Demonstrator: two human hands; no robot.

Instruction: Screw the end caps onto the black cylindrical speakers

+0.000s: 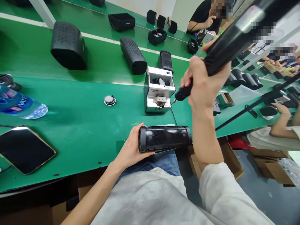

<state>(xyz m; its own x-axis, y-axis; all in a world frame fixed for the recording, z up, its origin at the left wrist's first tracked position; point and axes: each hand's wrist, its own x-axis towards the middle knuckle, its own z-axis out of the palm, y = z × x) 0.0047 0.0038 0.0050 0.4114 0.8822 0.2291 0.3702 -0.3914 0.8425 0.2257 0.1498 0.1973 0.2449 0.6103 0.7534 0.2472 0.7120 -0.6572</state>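
Observation:
My left hand [131, 145] is closed around the left end of a black portable speaker [166, 137], which lies sideways at the bench's front edge. Raised above the bench, my right hand [202, 79] grips a black electric screwdriver [225, 43]. Its thin bit points down and left, with the tip at the front of a silver screw feeder [159, 90]. Whether a screw sits on the tip is too small to tell. A few tiny dark screws lie on the green bench between the feeder and the speaker.
Several black speaker housings, including one at the left [67, 45] and another [133, 55], stand farther back. A round silver part [109, 100], a phone [27, 149] and a water bottle [21, 101] lie left. Co-workers sit across and at right; cardboard boxes [229, 159] stand below.

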